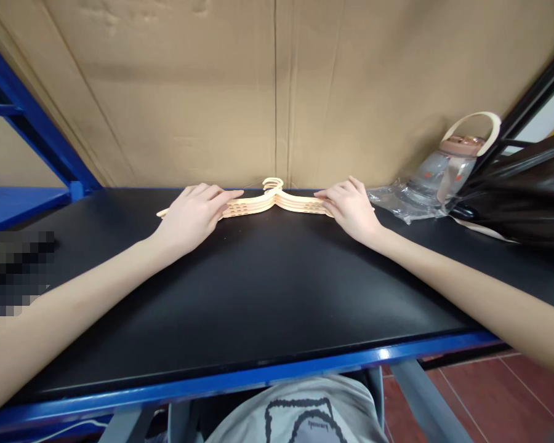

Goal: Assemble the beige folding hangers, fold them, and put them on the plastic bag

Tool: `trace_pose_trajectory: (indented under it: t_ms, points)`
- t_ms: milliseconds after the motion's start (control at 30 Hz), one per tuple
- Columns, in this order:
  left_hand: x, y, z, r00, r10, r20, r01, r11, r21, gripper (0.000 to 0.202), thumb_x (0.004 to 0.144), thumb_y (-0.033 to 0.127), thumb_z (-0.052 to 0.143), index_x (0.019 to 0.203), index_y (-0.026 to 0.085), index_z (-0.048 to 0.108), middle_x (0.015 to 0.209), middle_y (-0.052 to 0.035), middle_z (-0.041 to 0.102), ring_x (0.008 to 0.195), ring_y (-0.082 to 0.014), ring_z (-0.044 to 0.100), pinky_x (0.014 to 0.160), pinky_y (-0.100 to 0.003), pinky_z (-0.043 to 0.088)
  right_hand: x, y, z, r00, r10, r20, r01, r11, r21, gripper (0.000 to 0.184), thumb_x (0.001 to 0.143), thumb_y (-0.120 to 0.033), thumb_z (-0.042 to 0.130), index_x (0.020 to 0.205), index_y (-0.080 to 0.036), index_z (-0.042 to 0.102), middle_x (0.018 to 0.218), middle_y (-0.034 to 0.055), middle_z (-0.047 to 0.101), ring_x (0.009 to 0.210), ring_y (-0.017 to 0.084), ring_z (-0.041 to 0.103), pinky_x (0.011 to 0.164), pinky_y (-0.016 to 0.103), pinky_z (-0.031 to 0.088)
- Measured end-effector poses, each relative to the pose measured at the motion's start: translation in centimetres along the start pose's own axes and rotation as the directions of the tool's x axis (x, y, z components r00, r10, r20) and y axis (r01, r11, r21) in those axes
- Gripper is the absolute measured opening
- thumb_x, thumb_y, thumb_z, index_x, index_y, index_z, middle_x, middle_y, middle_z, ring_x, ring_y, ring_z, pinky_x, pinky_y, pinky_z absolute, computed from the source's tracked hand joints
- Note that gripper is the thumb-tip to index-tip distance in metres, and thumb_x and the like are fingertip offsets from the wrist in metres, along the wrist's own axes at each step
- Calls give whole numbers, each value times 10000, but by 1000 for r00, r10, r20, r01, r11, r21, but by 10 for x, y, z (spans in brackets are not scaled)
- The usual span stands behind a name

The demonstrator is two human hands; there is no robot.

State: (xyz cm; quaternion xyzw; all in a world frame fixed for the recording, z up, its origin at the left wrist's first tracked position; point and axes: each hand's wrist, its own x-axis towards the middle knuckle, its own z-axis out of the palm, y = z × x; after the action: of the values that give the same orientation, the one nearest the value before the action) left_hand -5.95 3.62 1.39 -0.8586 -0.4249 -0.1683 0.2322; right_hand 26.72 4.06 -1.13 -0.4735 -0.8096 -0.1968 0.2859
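A stack of several cream hangers (pixel 277 198) lies on the black tabletop near the cardboard at the back, hooks pointing away from me. My left hand (pixel 194 214) is bent over the left arm of the stack, its fingers wrapped over the far side. Likewise, my right hand (pixel 349 208) grips the right arm of the stack, with its thumb and index finger toward the middle. The hangers line up one on another, and their centre and hooks show between my hands. Parts of both hanger arms are hidden under my palms.
A clear water bottle (pixel 445 169) with a cream handle stands tilted at the back right, beside crumpled clear plastic wrap (pixel 399 200). A shiny black bag (pixel 526 197) lies at the right. Cardboard (pixel 189 92) walls the back; a blue frame (pixel 37 117) rises at the left.
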Motion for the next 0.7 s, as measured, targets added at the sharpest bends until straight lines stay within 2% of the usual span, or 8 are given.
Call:
trace_pose_trajectory:
  t_ms: [100, 200, 333, 433, 500, 567, 700]
  points:
    - [0, 2, -1, 999, -3, -39, 4, 1000, 3, 464, 985, 292, 243, 1265, 125, 573, 1042, -137, 655, 981, -296, 568, 873, -437, 443, 0, 3, -1, 998, -6, -58, 6, 1000, 3, 268, 945, -189, 396, 1016, -219, 653, 951, 50, 721, 945, 240, 574, 1078, 513, 273]
    - [-1, 8, -6, 993, -43, -106, 34, 996, -78, 418, 985, 300, 257, 1176, 137, 591, 1072, -123, 636, 989, -267, 577, 862, -391, 455, 0, -1, -4, 997, -38, -72, 39, 999, 18, 269, 943, -191, 374, 1029, -196, 629, 951, 84, 681, 948, 249, 564, 986, 461, 363]
    - [-5, 17, -16, 988, -114, -102, 93, 977, -190, 325, 958, 303, 331, 1066, 175, 609, 1063, -71, 624, 801, -185, 605, 645, -290, 447, -3, -14, -12, 999, -44, -31, 48, 988, 144, 287, 937, -187, 320, 1110, -156, 547, 1098, 129, 608, 917, 231, 591, 768, 342, 447]
    - [-8, 23, -21, 991, -108, -81, 92, 981, -173, 291, 935, 361, 403, 988, 190, 633, 990, -33, 636, 690, -150, 586, 536, -256, 369, -6, -25, -19, 999, -6, 48, -2, 987, 159, 264, 935, -249, 370, 1138, -169, 518, 1085, 92, 625, 716, 179, 594, 618, 294, 405]
    - [-9, 26, -21, 995, -67, -70, 54, 982, -183, 281, 920, 384, 435, 936, 192, 639, 957, -22, 641, 670, -140, 580, 526, -246, 347, -7, -32, -23, 994, -10, 106, -6, 989, 149, 265, 937, -300, 408, 1142, -177, 523, 1054, 70, 646, 672, 166, 586, 590, 279, 372]
    - [-10, 30, -20, 1000, -2, -26, -4, 973, -232, 282, 918, 383, 436, 881, 188, 637, 890, -16, 647, 662, -137, 579, 560, -244, 363, -8, -38, -26, 984, -48, 174, 16, 983, 181, 262, 947, -338, 426, 1123, -182, 542, 1028, 61, 664, 725, 170, 606, 614, 268, 368]
    - [-13, 43, -17, 976, 128, 175, -62, 939, -340, 325, 937, 390, 391, 816, 187, 613, 663, 7, 604, 597, -138, 566, 553, -242, 353, -9, -47, -28, 920, -166, 355, 96, 974, 206, 285, 983, -387, 386, 1004, -191, 591, 917, 52, 693, 790, 185, 618, 639, 258, 346]
